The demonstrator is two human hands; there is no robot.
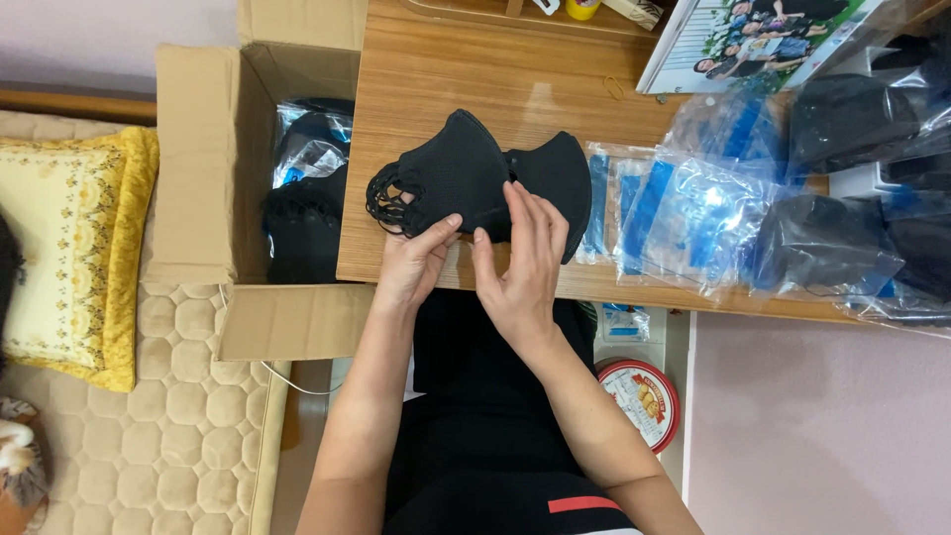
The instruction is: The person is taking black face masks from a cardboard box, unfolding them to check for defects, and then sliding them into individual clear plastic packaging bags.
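The stack of black face masks lies on the wooden table, near its front edge. The left hand pinches its lower edge; the right hand grips it too. Beside lie clear plastic bags, and a cardboard box stands left.

Black face masks on a brown wooden table; yellow floral-bordered cushion.

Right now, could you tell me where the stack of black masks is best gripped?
Probably at the near lower edge of the black masks, from the person's side, where left hand and right hand already pinch: it is flat there, while loose ear loops bunch at the left.
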